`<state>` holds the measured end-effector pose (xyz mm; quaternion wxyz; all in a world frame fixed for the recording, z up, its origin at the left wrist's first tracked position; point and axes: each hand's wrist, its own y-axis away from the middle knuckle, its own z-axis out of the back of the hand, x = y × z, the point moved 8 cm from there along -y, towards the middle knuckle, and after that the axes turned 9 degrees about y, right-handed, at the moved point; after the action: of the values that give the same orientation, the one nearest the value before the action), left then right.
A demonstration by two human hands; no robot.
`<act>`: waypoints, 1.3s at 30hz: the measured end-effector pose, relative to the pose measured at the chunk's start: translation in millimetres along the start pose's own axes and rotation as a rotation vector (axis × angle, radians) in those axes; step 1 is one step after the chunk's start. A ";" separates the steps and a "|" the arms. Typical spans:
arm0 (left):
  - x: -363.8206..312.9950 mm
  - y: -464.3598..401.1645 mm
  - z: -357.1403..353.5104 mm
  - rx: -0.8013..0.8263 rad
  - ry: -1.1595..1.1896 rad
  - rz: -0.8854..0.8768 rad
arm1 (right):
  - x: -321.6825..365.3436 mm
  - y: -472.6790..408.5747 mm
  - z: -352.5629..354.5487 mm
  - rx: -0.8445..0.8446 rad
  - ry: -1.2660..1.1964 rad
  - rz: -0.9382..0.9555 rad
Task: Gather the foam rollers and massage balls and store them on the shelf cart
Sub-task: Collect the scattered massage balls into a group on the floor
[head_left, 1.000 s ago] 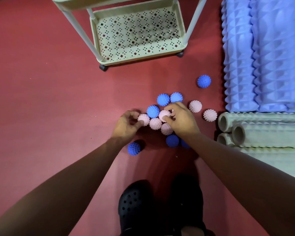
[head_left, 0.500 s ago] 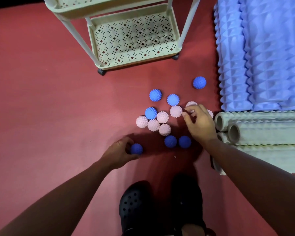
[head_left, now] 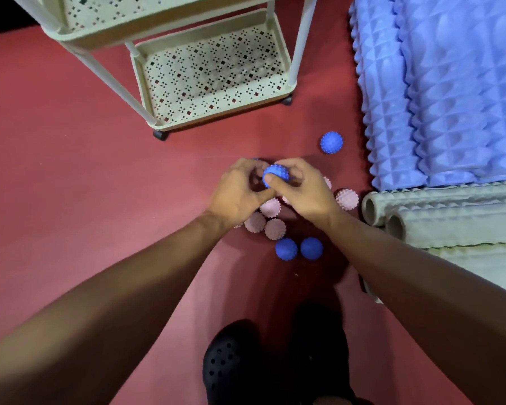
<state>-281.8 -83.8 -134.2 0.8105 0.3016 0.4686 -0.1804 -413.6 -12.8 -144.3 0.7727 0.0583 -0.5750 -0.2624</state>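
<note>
A blue spiky massage ball (head_left: 276, 174) is held just above the floor between my two hands. My right hand (head_left: 306, 194) pinches it with thumb and curled fingers. My left hand (head_left: 235, 194) curls around its left side, thumb underneath. Pink spiky balls (head_left: 270, 207) lie clustered under my hands, one more pink ball (head_left: 346, 199) to the right. Two blue balls (head_left: 287, 249) lie near my wrists and another blue ball (head_left: 331, 142) lies further off. Blue foam rollers (head_left: 438, 92) and grey-green foam rollers (head_left: 450, 209) lie on the right. The cream shelf cart (head_left: 216, 116) stands beyond.
The floor is a red mat (head_left: 70, 171). The cart's perforated bottom tray holds nothing, and an upper tray (head_left: 129, 30) overhangs it. The cart stands on small black wheels (head_left: 160, 135). My black shoe (head_left: 231, 366) is at the bottom edge.
My left hand lifted a blue ball from the floor at the near left and carried it forward. My right hand left the pink balls and joined it on that ball.
</note>
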 end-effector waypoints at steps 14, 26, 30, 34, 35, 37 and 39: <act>54.3 -41.7 -14.8 -0.010 -0.149 0.316 | -108.2 54.5 33.1 -0.054 0.280 -0.184; 61.3 -21.6 -41.7 0.108 -0.007 0.364 | -27.5 -2.6 87.3 -0.408 0.597 0.132; 62.1 -20.3 -40.6 0.069 0.043 0.385 | -17.2 -74.3 97.5 -0.154 0.920 0.062; 62.5 -14.1 -36.0 0.039 0.028 0.377 | -45.5 -105.2 83.0 0.119 1.079 -0.024; 64.4 -13.0 -34.5 0.020 0.023 0.375 | -50.2 -106.6 84.8 0.085 1.060 -0.044; 68.0 -9.1 -30.1 -0.027 0.020 0.389 | -52.4 -97.9 92.9 -0.045 0.933 -0.077; 71.6 -2.8 -25.0 -0.100 0.035 0.419 | -43.7 -72.0 97.4 -0.175 0.790 -0.032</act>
<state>-264.3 -70.1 -206.8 0.8361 0.3547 0.4180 0.0208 -536.3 -33.1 -177.7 0.9321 0.0976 -0.2085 -0.2795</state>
